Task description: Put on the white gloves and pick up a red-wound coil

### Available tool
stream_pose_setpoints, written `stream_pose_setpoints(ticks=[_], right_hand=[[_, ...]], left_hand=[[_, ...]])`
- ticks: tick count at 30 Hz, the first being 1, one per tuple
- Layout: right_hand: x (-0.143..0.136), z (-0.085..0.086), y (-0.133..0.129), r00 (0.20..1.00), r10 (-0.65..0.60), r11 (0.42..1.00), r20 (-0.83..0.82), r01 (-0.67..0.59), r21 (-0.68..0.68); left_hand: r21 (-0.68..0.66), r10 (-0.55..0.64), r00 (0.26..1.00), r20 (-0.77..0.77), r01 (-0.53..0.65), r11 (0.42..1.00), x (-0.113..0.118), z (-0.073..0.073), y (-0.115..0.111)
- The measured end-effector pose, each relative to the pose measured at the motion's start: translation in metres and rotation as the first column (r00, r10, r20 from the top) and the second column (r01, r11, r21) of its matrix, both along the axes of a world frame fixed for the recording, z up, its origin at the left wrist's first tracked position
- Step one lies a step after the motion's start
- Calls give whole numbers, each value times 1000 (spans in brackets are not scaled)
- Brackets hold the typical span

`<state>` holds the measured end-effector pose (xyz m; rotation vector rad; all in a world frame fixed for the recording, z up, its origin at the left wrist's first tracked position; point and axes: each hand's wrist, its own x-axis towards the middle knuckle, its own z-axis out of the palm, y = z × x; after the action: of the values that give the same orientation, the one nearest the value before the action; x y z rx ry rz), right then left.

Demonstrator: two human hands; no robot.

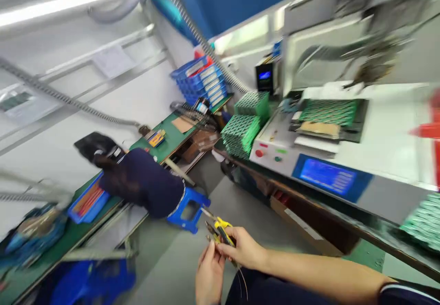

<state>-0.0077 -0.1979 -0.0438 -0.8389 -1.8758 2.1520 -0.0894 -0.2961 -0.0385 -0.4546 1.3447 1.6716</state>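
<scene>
A yellow-and-black tool (222,231), probably pliers though blurred, is held in the right hand (245,250), whose fingers are closed around its handles. It is located low in the view, above the grey floor (172,264), with its metal end directed up and to the left. The left hand (210,268) is held just beside the right, its thumb and fingertips brought together near the tool; whether anything is pinched there cannot be told. A thin wire (243,280) is seen hanging below the right hand.

To the right, a machine (288,151) with a lit blue screen (326,176), a red button (259,153) and a green button (278,159) is carried on a dark-edged tabletop (309,203). A green board (328,111) is laid on a black tray (360,119) on the machine. Green stacks (239,135) are placed beside its left end, and a further green pile (424,225) is seen at the right edge.

To the left, a person (147,181) in dark clothing is seated on a blue stool (189,211), bent toward a green tabletop (172,135), on which a blue bin (89,199) and blue baskets (202,83) are set.
</scene>
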Motion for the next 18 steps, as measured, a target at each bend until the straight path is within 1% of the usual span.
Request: stream_pose_setpoints(ticks=[2,3,5,7,10,12,14,16,18], right_hand=[[-25,-9,5,999,51,999,0,-51,-15],[-38,-15,7,996,86,995,18,-85,-43],[-63,-29,12,985,139,986,103,-128,-106],[-87,-46,13,966,171,980,196,-147,-131],[-124,-70,4,920,282,957,271,-251,-143],[-149,-80,-13,884,374,927,281,-349,-137],[-174,-87,-38,839,473,881,269,-457,-126],[-201,-92,-71,779,570,821,262,-556,-135],[-230,-96,-109,712,648,760,271,-631,-156]], left_hand=[[0,70,997,-21,-70,998,-21,0,0],[-18,107,994,-25,-107,994,-32,-2,-3],[-75,243,969,-39,-246,966,-56,-10,-19],[-124,384,922,-57,-388,913,-74,-21,-44],[-149,558,825,-84,-564,812,-90,-36,-92],[-140,640,762,-96,-647,750,-96,-42,-123],[-117,696,711,-103,-703,701,-105,-46,-152],[-87,729,675,-109,-737,670,-120,-50,-181],[-53,748,654,-115,-756,653,-141,-53,-215]])
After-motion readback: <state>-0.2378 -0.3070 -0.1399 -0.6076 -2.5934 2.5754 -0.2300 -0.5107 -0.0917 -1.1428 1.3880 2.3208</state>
